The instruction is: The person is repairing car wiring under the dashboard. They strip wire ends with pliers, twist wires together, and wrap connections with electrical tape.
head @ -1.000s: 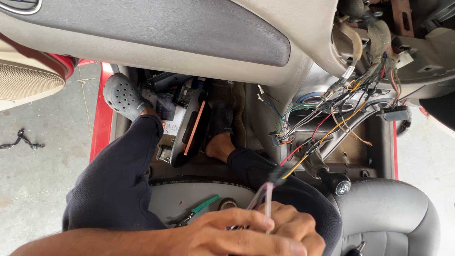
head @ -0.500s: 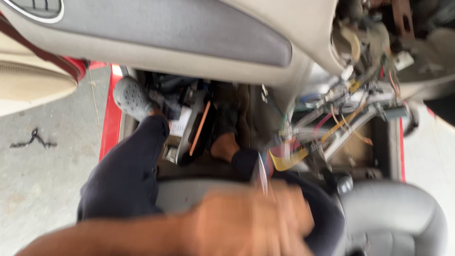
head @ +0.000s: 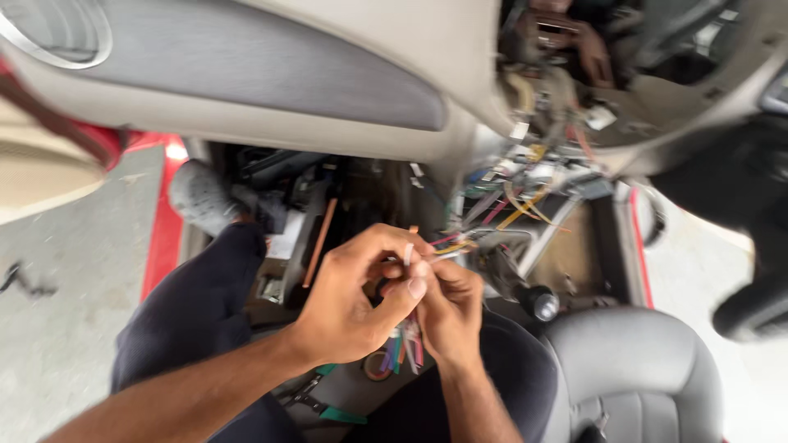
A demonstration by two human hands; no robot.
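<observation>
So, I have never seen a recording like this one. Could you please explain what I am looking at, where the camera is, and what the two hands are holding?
The camera sits on a person's head and looks down, so you see that person's own arms and legs. The person sits inside a car, at an open door, with legs in dark trousers and a grey shoe in the footwell. Above is the beige dashboard. Its centre is taken apart, and a tangle of loose wires hangs out there. A grey seat is at the lower right.

The left hand and the right hand meet in the middle and pinch thin wire ends between the fingertips. A bunch of coloured wires hangs below the hands. The picture is blurred, so finer detail cannot be told. Green-handled pliers lie near the lap.
</observation>
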